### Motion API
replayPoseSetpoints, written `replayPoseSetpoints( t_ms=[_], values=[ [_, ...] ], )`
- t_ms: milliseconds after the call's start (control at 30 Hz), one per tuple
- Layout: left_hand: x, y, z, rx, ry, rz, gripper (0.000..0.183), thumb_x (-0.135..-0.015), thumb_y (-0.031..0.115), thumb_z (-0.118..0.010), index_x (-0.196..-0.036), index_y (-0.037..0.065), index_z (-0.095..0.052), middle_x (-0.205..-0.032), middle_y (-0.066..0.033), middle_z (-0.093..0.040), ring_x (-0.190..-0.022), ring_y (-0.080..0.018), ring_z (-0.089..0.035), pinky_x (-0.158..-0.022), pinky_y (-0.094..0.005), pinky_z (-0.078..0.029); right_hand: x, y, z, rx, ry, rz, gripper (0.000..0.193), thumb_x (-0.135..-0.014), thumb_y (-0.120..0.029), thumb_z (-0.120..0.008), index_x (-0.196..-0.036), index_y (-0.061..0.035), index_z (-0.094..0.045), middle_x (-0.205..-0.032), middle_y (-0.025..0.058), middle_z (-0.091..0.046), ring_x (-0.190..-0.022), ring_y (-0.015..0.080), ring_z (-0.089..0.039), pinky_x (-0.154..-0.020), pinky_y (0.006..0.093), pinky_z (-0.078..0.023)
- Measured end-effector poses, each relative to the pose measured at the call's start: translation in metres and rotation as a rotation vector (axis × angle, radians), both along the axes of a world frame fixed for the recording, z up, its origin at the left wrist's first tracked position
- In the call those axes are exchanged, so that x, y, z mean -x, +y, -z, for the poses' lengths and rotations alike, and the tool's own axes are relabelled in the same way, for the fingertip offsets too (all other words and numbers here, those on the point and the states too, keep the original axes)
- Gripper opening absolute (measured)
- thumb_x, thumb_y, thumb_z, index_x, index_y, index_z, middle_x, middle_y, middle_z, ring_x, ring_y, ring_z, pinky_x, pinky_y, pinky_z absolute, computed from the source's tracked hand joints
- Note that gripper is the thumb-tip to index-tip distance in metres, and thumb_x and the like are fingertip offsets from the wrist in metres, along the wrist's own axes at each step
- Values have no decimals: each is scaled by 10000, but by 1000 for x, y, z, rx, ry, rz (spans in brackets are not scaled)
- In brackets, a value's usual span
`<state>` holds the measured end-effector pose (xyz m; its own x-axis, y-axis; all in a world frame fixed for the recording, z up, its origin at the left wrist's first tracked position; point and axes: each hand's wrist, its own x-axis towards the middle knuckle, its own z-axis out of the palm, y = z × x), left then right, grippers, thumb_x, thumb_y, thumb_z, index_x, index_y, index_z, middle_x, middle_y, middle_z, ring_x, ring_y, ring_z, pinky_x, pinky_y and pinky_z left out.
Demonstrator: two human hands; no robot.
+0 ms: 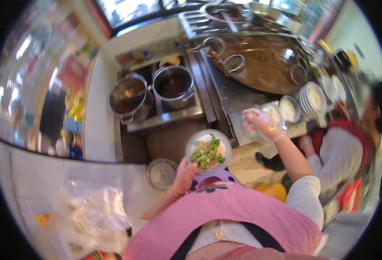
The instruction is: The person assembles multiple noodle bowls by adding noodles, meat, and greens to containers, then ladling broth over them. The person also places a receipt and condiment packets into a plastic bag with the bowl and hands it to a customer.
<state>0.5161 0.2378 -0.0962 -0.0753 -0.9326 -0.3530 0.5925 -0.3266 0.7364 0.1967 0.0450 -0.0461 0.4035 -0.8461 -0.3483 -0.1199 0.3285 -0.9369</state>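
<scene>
My left hand (186, 174) is closed on the rim of a clear plastic bowl (228, 151), held in front of my pink apron (234, 212). White noodles (221, 150) lie in it under chopped green leaves (204, 156) and some brown topping. Wearing a clear plastic glove (279, 135), my right hand (260, 123) is raised over the counter's front edge, its fingers loosely bent and apart, with nothing visible in them. Just beyond it stand a bowl of pale food (273, 114) and another similar bowl (289, 109).
Two large metal pots (173, 104) (128, 113) sit on the stove to the left. A wide brown round pan (260, 73) fills the back counter. Stacked white bowls (313, 99) stand at right, beside a bending co-worker (340, 149). A round lid (161, 174) and plastic bags (98, 212) are at lower left.
</scene>
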Motion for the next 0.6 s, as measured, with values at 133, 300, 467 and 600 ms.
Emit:
replayPoseSetpoints(
  t_ms=[133, 300, 467, 600],
  values=[
    [11, -41, 28, 0, -110, -40, 517, -913, 113, -593, -1378, -39, -425, -1210, -108, -610, -1096, -166, -583, -977, -325, -476, -42, -17, 14, -277, 128, -432, 456, -1001, -348, -568, -1360, -75, -503, -843, 88, -670, -590, 150, -650, -538, 288, -553],
    [-1, -74, 69, -95, -253, -51, 591, -878, 168, -613, -1410, -19, -437, -1273, -82, -585, -1173, -171, -539, -1026, -306, -424, -89, -6, 67, -411, 105, -298, 385, -1043, -365, -458, -1206, -45, -597, -690, 103, -643, -478, 146, -600, -450, 287, -515],
    [-41, -92, 105, -109, 62, -161, 694, -838, 198, -609, -1458, -14, -382, -1384, -101, -528, -1230, -190, -533, -1079, -331, -401, -137, -32, 109, -569, 43, 128, 416, -1017, -357, -465, -1094, 5, -655, -637, 68, -594, -495, 118, -530, -463, 261, -424],
    [-84, -111, 132, -250, 71, -239, 814, -804, 245, -691, -1490, -12, -336, -1426, -121, -489, -1290, -215, -489, -1094, -343, -392, -215, -64, 200, -789, -86, 424, 278, -952, -276, -599, -1035, -19, -664, -766, 73, -630, -606, 169, -564, -568, 295, -466]
  ],
)
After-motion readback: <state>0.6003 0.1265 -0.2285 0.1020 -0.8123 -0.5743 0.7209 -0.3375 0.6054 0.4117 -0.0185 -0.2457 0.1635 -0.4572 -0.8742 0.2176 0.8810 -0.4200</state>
